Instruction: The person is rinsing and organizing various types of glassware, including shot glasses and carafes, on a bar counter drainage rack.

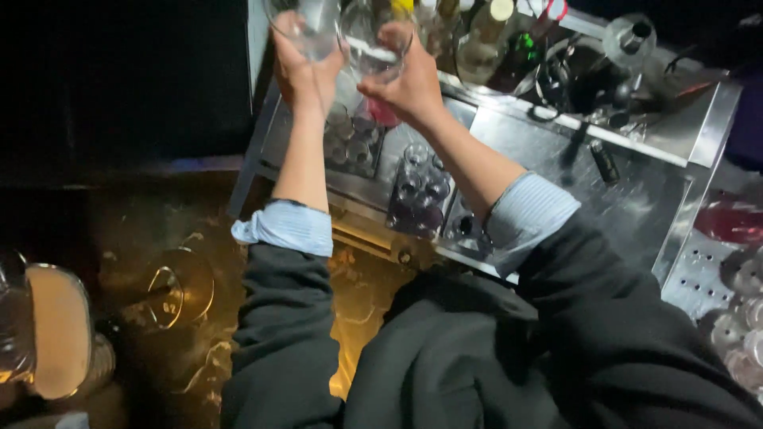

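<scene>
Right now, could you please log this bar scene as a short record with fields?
Left hand: holds a clear glass, raised
Right hand: holds a second glass, beside the first
Below hands: steel counter with racks of small glasses
Behind: bottles
Lower left: jar of pale liquid
Sleeves: dark, blue cuffs rolled back

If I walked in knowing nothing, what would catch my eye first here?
Most likely the two raised hands at the top: the left hand and the right hand each hold up a clear glass, the left glass beside the right glass. Below them lies a steel counter with small glasses set in recessed wells. Bottles crowd the far edge.
</scene>
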